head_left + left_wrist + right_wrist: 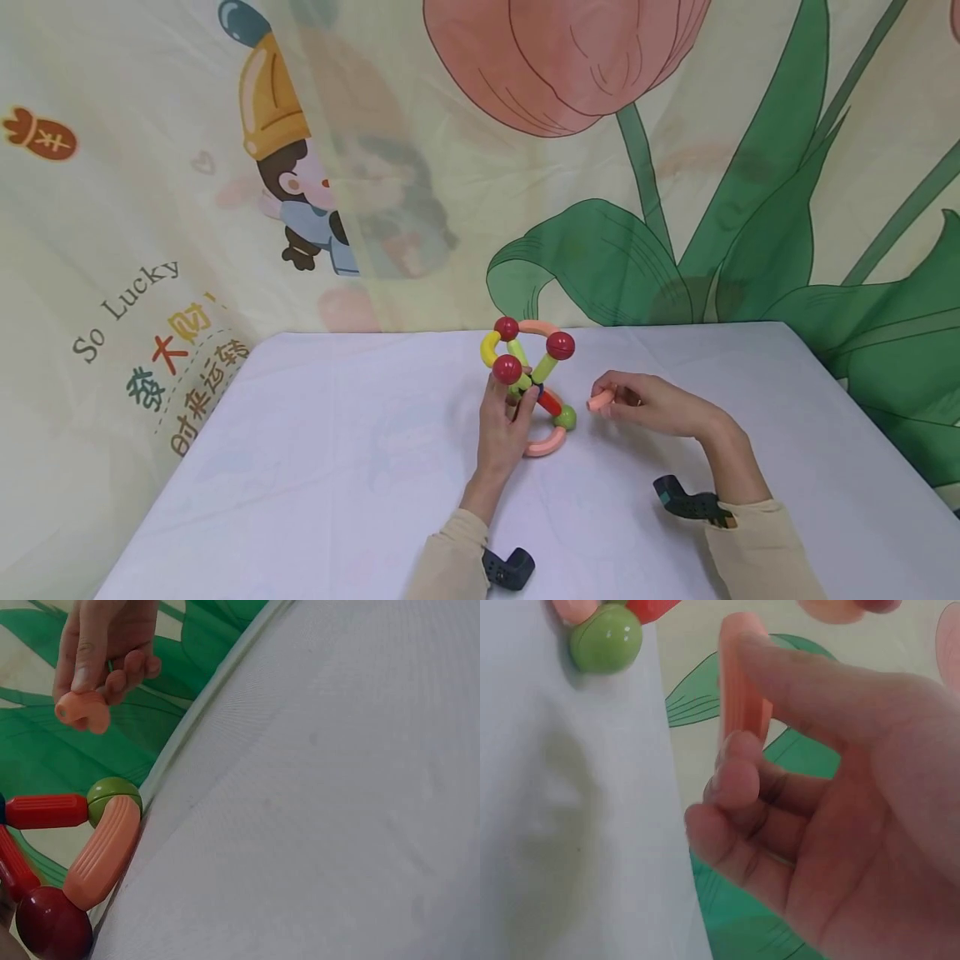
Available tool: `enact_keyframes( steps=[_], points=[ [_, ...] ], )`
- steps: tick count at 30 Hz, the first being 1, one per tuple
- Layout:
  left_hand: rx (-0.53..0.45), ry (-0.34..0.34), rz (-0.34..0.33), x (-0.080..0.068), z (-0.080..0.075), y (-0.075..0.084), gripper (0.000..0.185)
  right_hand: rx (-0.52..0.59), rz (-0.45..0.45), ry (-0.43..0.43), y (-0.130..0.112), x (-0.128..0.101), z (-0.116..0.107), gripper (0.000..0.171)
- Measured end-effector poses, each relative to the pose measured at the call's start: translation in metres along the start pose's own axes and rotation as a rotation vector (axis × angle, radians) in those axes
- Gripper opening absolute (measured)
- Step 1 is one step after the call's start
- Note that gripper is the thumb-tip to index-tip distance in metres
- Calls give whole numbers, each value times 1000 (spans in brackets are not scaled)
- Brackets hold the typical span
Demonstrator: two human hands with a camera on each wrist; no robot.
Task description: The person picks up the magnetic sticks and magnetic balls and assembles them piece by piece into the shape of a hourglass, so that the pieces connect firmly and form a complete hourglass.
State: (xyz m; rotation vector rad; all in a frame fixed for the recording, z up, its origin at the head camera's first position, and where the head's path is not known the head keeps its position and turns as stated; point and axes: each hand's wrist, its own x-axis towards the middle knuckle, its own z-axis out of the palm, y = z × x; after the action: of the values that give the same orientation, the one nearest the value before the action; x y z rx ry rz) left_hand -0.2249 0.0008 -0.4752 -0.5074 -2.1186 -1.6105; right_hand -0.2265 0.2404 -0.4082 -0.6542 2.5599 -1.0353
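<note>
Lighting: bright, even, diffuse; source not identifiable. Shadows: faint and soft, beneath the hands and the toy structure (528,383) on the white tablecloth (337,467).
Glare: small highlights on the red balls (560,345) and on the green ball (606,637).
Head view: sharp overall, with mild wide-angle bending at the edges.
Left wrist view: reasonably clear; cloth weave visible.
Right wrist view: the right hand (840,810) is very near the lens and soft, as is the pink piece (742,675).

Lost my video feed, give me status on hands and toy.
Left hand grips the rod-and-ball toy, standing on the table. Right hand pinches a loose pink rod beside it. Nothing between.
</note>
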Motion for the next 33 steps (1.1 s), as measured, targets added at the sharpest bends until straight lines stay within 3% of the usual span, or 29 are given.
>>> enact_keyframes(
  steps=[16, 28, 33],
  points=[
    [59, 75, 0, 0, 1, 3, 35, -39, -88, 79, -30, 0, 2, 22],
    [116, 88, 40, 0, 1, 3, 36, -65, -160, 149, -49, -1, 6, 27],
    [141, 86, 27, 0, 1, 2, 35, -77, -201, 178, -57, -2, 8, 29]
  ],
)
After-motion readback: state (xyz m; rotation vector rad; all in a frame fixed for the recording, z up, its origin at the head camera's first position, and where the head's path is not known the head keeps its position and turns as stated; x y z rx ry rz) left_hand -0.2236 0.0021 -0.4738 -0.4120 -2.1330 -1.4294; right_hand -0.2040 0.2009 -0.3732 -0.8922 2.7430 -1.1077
